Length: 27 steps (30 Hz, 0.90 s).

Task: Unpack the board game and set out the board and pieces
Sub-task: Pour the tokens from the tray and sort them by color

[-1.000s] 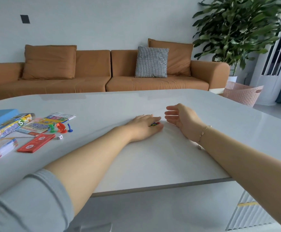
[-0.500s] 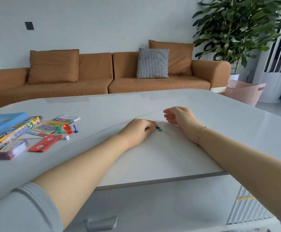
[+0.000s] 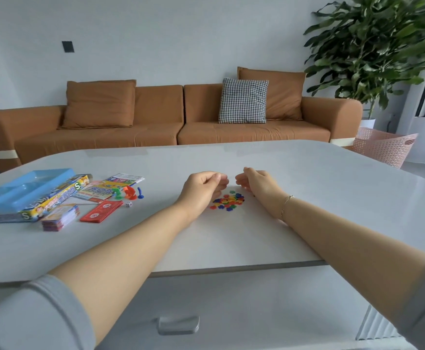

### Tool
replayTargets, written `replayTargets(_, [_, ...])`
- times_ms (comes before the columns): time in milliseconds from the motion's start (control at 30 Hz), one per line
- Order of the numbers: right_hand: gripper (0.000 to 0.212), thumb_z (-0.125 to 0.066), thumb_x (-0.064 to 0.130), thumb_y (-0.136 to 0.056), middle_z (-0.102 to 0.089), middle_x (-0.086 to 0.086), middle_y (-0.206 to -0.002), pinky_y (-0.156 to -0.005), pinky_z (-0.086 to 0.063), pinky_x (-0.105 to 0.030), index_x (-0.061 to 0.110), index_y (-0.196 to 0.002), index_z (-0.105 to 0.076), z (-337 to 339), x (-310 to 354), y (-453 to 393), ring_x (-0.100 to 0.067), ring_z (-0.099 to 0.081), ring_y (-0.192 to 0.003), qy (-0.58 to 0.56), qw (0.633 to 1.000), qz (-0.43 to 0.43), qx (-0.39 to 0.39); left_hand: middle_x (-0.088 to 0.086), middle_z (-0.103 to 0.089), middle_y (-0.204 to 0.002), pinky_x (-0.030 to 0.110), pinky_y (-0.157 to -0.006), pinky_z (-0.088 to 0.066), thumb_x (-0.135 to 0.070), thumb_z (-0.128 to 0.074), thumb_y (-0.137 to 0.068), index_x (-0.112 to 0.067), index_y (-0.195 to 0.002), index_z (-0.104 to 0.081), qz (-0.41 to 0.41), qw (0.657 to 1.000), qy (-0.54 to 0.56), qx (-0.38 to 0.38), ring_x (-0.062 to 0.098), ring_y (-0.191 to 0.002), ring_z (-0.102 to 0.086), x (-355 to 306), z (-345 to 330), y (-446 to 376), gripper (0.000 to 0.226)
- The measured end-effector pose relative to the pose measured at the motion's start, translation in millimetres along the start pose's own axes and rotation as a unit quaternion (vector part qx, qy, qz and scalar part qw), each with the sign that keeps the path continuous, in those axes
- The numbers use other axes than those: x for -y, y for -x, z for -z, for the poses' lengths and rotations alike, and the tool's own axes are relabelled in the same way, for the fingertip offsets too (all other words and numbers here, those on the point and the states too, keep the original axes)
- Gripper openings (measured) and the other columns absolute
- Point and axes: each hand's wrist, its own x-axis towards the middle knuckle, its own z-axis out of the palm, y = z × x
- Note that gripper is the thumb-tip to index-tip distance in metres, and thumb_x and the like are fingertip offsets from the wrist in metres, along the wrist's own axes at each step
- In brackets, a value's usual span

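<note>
The heap of small coloured chips [image 3: 227, 201] lies on the white table [image 3: 332, 188], and everything else is easiest placed from it. Just beyond the heap and slightly above it hang both hands: the left hand [image 3: 202, 189] to its left, the right hand [image 3: 259, 184] to its right, fingers of each curled inward with the tips facing across a small gap. Whether they pinch something thin and clear, such as an emptied bag, cannot be told; nothing shows between them. That pose over the heap reads as chips just tipped out in one spot so they stay together

Well left of the chips stand the green, red and blue pawns [image 3: 128, 193], grouped upright, with a white die [image 3: 128, 204] just in front of them. Nearer the table edge lie a red card stack [image 3: 101, 211] and a banded card deck [image 3: 60, 218], probably sorted apart by kind. Behind the pawns lies a folded printed sheet [image 3: 110, 186], possibly the board, not yet opened

Farthest left sits the game box [image 3: 42, 202] with its blue plastic tray [image 3: 21, 190]; the visible compartments look empty
</note>
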Motion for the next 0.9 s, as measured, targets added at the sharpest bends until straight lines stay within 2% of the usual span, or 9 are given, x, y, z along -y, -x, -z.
replayTargets(133, [0.039, -0.033, 0.032, -0.095, -0.067, -0.002, -0.111, -0.094, -0.047, -0.032, 0.013, -0.103, -0.067, -22.4, 7.0, 4.7, -0.018, -0.061, -0.102, 0.022, 1.000, 0.013, 0.015, 0.004, -0.070, -0.101, 0.029, -0.089, -0.053, -0.014, -0.043, -0.099, -0.011, -0.103, -0.068, -0.023, 0.998, -0.034, -0.057, 0.015, -0.096, -0.067, -2.9, 12.6, 0.4, 0.025])
replayTargets(233, [0.042, -0.032, 0.031, -0.097, -0.068, -0.003, -0.109, -0.082, -0.047, -0.025, 0.010, -0.104, -0.068, -28.7, 10.3, 8.6, -0.017, -0.062, -0.099, 0.031, 0.999, 0.014, 0.019, 0.002, -0.070, -0.098, 0.027, -0.089, -0.051, -0.015, -0.044, -0.097, -0.012, -0.098, -0.068, -0.034, 0.992, -0.081, -0.090, 0.012, -0.091, -0.066, -6.7, 30.6, 1.1, 0.024])
replayTargets(300, [0.043, -0.032, 0.029, -0.097, -0.069, -0.005, -0.104, -0.071, -0.046, -0.022, 0.006, -0.104, -0.068, -34.0, 13.0, 13.5, -0.016, -0.063, -0.088, 0.025, 0.999, 0.008, 0.021, 0.001, -0.070, -0.100, 0.025, -0.088, -0.048, -0.015, -0.046, -0.096, -0.013, -0.099, -0.068, -0.045, 0.985, -0.141, -0.090, 0.012, -0.093, -0.063, -8.1, 44.8, 3.8, 0.023])
replayTargets(433, [0.043, -0.033, 0.033, -0.097, -0.061, -0.002, -0.075, -0.048, -0.037, -0.021, 0.005, -0.103, -0.065, -56.3, 19.3, 27.2, -0.013, -0.060, -0.056, 0.029, 0.999, -0.021, 0.031, -0.003, -0.068, -0.102, 0.022, -0.083, -0.045, -0.008, -0.049, -0.090, -0.016, -0.103, -0.068, -0.066, 0.956, -0.278, -0.067, 0.012, -0.092, -0.060, -10.3, 79.7, 16.7, 0.025])
replayTargets(567, [0.045, -0.034, 0.034, -0.097, -0.059, -0.002, -0.076, -0.048, -0.036, -0.022, 0.002, -0.104, -0.065, -76.1, 23.2, 35.5, -0.013, -0.055, -0.056, 0.030, 0.999, -0.015, 0.017, -0.003, -0.068, -0.104, 0.029, -0.087, -0.048, -0.004, -0.047, -0.084, -0.020, -0.100, -0.070, -0.105, 0.921, -0.373, -0.042, 0.013, -0.094, -0.061, -13.9, 103.9, 31.5, 0.032])
replayTargets(667, [0.044, -0.031, 0.027, -0.096, -0.059, -0.007, -0.083, -0.037, -0.036, -0.012, -0.002, -0.100, -0.064, -90.0, 28.7, 43.7, -0.016, -0.054, -0.057, 0.004, 1.000, -0.019, 0.006, -0.005, -0.067, -0.104, 0.029, -0.085, -0.048, -0.005, -0.048, -0.083, -0.021, -0.099, -0.069, -0.127, 0.910, -0.391, -0.042, 0.012, -0.093, -0.061, -17.8, 116.6, 44.1, 0.031])
replayTargets(733, [0.041, -0.031, 0.024, -0.094, -0.059, -0.009, -0.083, -0.047, -0.046, -0.019, -0.001, -0.094, -0.064, -104.0, 34.0, 49.6, -0.018, -0.054, -0.058, -0.011, 1.000, -0.016, 0.001, -0.006, -0.067, -0.103, 0.026, -0.081, -0.047, -0.005, -0.048, -0.083, -0.021, -0.099, -0.069, -0.130, 0.910, -0.392, -0.046, 0.011, -0.091, -0.060, -19.9, 121.9, 50.4, 0.031])
replayTargets(833, [0.035, -0.030, 0.025, -0.091, -0.057, -0.012, -0.080, -0.076, -0.055, -0.043, 0.004, -0.080, -0.055, -126.6, 38.2, 51.7, -0.021, -0.056, -0.056, 0.004, 1.000, 0.001, -0.004, -0.007, -0.067, -0.102, 0.028, -0.082, -0.049, -0.004, -0.047, -0.083, -0.021, -0.098, -0.070, -0.129, 0.911, -0.388, -0.057, 0.011, -0.090, -0.060, -21.0, 130.1, 58.4, 0.032])
replayTargets(900, [0.037, -0.029, 0.025, -0.092, -0.057, -0.014, -0.080, -0.079, -0.054, -0.044, 0.002, -0.082, -0.056, -137.1, 42.0, 52.9, -0.023, -0.057, -0.056, -0.006, 1.000, -0.004, -0.014, -0.007, -0.067, -0.102, 0.030, -0.082, -0.050, -0.004, -0.047, -0.082, -0.021, -0.097, -0.070, -0.130, 0.913, -0.382, -0.067, 0.010, -0.090, -0.060, -21.1, 135.6, 62.1, 0.032])
